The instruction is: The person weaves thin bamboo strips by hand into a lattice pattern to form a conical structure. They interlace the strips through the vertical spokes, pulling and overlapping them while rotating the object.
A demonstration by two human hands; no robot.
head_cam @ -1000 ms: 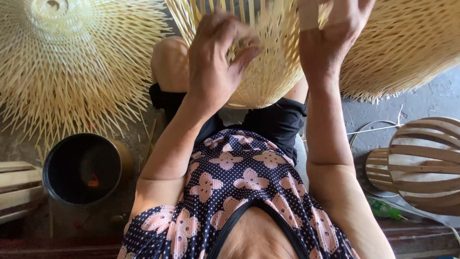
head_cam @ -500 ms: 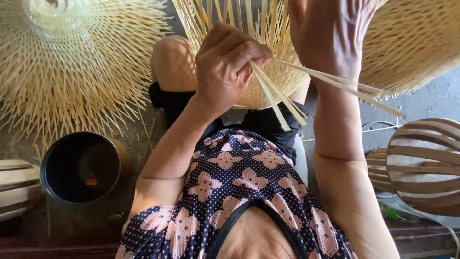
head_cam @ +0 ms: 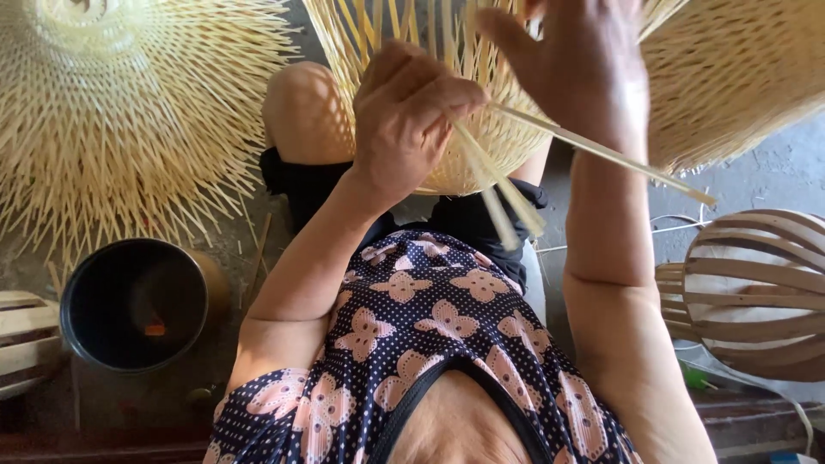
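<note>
the left hand (head_cam: 404, 120) is closed around a small bunch of thin bamboo strips (head_cam: 503, 193), pinched between thumb and curled fingers so their loose ends fan down toward the lap — a grip that seems meant to keep spare strips ready while the weave is worked. the right hand (head_cam: 584, 73) is spread against the half-woven bamboo shade (head_cam: 430, 51), fingers open and pressing on its ribs, apparently steadying it; whether it also pinches the one long strip (head_cam: 619, 159) that runs out under it to the right cannot be told. the shade rests over the person's knee (head_cam: 305, 107), right in front of both hands and touching them. on the floor lie a finished spiky shade (head_cam: 120, 112) to the left, a dark round pot (head_cam: 133, 301) below it, and a slatted wooden lamp frame (head_cam: 756, 292) to the right — all well apart from the hands.
</note>
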